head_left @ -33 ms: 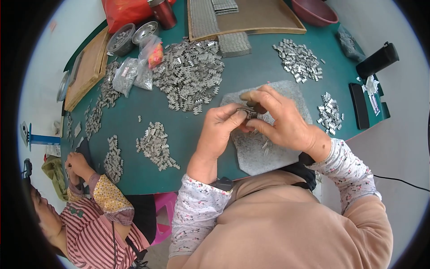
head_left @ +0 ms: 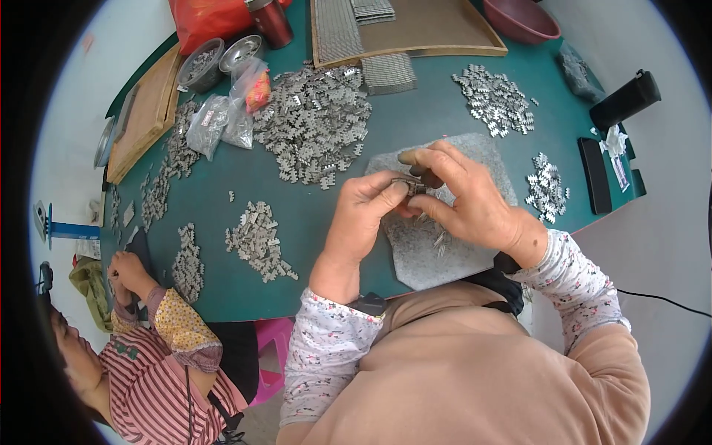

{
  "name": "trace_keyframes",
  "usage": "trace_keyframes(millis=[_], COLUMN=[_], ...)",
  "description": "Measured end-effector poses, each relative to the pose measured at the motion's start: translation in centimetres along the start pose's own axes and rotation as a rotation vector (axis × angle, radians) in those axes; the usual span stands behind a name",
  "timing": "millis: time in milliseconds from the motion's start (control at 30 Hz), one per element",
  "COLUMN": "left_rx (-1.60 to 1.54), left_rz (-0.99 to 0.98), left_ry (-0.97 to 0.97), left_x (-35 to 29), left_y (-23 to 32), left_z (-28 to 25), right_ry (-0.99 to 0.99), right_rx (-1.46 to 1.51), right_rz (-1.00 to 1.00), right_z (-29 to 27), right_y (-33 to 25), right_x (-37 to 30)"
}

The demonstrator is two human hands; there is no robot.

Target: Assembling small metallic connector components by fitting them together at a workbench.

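Note:
My left hand [head_left: 363, 215] is closed, its thumb pressed on a small dark toothed metal piece [head_left: 415, 188]. My right hand [head_left: 475, 196] meets it from the other side: the thumb is at the piece and the bent fingers arch over it. Fingertips hide much of the piece. Below both hands lies a grey felt mat [head_left: 415, 256], with a few thin, pale slivers [head_left: 442, 241] on it. Similar silvery toothed metal pieces lie in a small pile [head_left: 547, 189] right of the mat and in a large heap [head_left: 315, 126] beyond it to the left.
A wooden tray [head_left: 445, 52] with metal strips stands at the back, beside a pink bowl [head_left: 523, 18]. At right are a black bottle [head_left: 627, 100] and a black phone-like slab [head_left: 594, 174]. A co-worker [head_left: 159, 356] sits at left, near more piles [head_left: 259, 241].
The fingers of my right hand have shifted very slightly around the metal piece. Everything else stays the same.

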State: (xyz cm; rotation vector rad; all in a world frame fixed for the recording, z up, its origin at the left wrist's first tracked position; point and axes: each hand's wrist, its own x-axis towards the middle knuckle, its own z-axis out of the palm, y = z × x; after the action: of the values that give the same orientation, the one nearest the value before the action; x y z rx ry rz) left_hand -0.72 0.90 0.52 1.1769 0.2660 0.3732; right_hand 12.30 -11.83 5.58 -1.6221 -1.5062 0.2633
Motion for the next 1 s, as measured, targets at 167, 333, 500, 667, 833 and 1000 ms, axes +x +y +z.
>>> trace_keyframes(millis=[167, 333, 500, 667, 833, 1000], left_rx=[-0.083, -0.071, -0.146, -0.24, -0.207, -0.363], left_rz=[-0.01, -0.023, -0.077, -0.101, -0.119, -0.18], left_ry=[-0.023, -0.023, -0.051, 0.033, 0.029, 0.015], left_x=[0.06, -0.11, -0.15, -0.1, -0.19, -0.11], left_y=[-0.24, -0.03, 0.04, 0.24, -0.13, 0.37], left_z=[-0.44, -0.37, -0.72, -0.28, -0.71, -0.28], right_ry=[-0.002, 0.0, 0.044, 0.062, 0.039, 0.055], right_rx=[-0.26, -0.293, -0.298, -0.295, -0.3, -0.111], right_rz=[-0.161, -0.171, -0.233, -0.237, -0.238, -0.179], right_z=[0.38, 0.53, 0.65, 0.51, 0.4, 0.34], right_y=[0.15, 0.46, 0.83, 0.63, 0.75, 0.76], right_x=[-0.03, -0.08, -0.08, -0.02, -0.07, 0.47])
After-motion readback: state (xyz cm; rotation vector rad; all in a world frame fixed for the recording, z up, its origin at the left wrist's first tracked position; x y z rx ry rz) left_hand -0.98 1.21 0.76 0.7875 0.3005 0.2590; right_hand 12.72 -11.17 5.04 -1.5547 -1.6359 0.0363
